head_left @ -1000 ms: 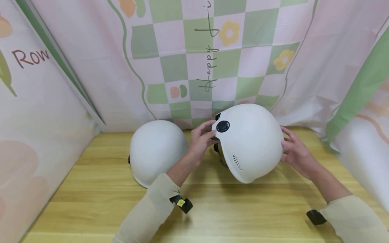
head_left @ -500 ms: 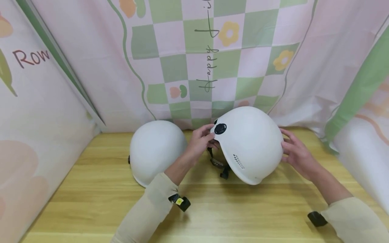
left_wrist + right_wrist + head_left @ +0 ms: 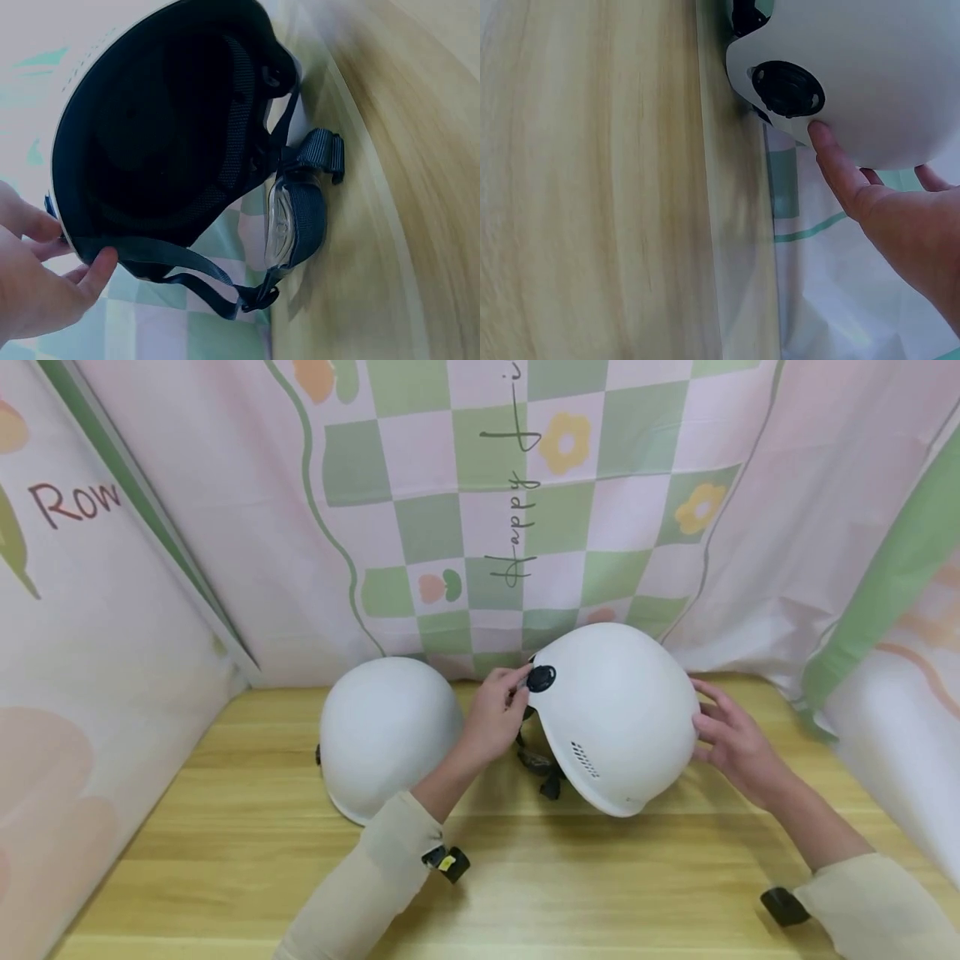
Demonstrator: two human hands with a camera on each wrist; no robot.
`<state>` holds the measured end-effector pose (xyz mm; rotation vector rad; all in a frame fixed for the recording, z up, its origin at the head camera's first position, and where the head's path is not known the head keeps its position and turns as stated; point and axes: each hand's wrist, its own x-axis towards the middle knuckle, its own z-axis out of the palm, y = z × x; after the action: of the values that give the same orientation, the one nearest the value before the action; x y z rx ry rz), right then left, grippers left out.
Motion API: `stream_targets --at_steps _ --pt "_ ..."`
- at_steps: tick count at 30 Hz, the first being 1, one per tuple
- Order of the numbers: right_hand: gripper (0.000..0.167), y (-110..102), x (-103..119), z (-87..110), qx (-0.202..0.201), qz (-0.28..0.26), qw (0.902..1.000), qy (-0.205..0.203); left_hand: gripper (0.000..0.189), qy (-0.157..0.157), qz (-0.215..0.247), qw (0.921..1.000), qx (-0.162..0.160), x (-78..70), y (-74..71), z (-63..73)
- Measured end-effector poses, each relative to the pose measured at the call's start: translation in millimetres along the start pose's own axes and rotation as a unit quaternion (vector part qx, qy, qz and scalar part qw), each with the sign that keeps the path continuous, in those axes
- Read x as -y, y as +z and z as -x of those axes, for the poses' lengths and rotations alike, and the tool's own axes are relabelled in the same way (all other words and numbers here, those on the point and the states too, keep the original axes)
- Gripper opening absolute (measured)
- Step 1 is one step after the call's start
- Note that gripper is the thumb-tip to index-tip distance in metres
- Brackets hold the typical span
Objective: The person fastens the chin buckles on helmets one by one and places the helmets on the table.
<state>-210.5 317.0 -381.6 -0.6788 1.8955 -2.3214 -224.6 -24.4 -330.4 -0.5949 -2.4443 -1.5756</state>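
Observation:
A white helmet (image 3: 618, 718) stands tilted on the right, its dark hollow facing left. My left hand (image 3: 495, 714) pinches its rim beside a round black knob (image 3: 542, 678). In the left wrist view, the fingers of the left hand (image 3: 45, 281) grip the rim's edge near a dark strap. The chin strap, with a clear-and-dark chin cup (image 3: 296, 221), hangs out onto the wood. My right hand (image 3: 738, 747) rests its fairly straight fingertips on the far right side of the shell. The right wrist view shows another black knob (image 3: 787, 88) near those fingertips.
A second white helmet (image 3: 390, 735) sits dome up on the wooden table (image 3: 570, 893), left of my left forearm. Behind both hangs a patterned curtain (image 3: 495, 527), close to the table's back edge. Fabric also covers the left and right sides.
The held helmet has sunk slightly, and its chin strap now hangs in view below the rim. My left fingers have shifted at the rim near the knob. The right hand has barely moved.

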Motion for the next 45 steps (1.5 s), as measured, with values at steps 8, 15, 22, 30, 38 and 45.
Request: stream_targets --at_steps 8,15,22,30,38,45 --pt "0.046 3.1 -2.4 0.3 -0.004 0.004 0.9999 -0.010 0.044 0.041 -0.006 0.9984 0.038 -0.4 -4.5 0.3" --pt "0.051 3.0 -3.7 -0.3 0.012 0.016 0.9998 0.000 0.061 -0.002 0.011 0.9950 0.099 3.2 -12.6 1.5" --pt "0.060 0.5 -5.8 3.7 0.032 0.066 0.9969 0.028 0.073 -0.003 -0.018 0.9938 0.110 6.6 -18.7 -0.7" --pt "0.073 4.0 -3.7 5.2 0.024 0.088 0.9946 0.050 0.075 0.013 -0.062 0.9873 0.146 10.7 -23.9 -1.3" --pt "0.075 11.1 -1.8 2.9 0.010 0.144 0.9884 0.048 0.085 0.017 -0.051 0.9845 0.167 13.9 -27.1 -0.1" --pt "0.077 19.4 -2.3 -2.1 -0.017 0.214 0.9755 0.047 0.094 -0.020 -0.055 0.9797 0.192 19.3 -25.6 -1.0"
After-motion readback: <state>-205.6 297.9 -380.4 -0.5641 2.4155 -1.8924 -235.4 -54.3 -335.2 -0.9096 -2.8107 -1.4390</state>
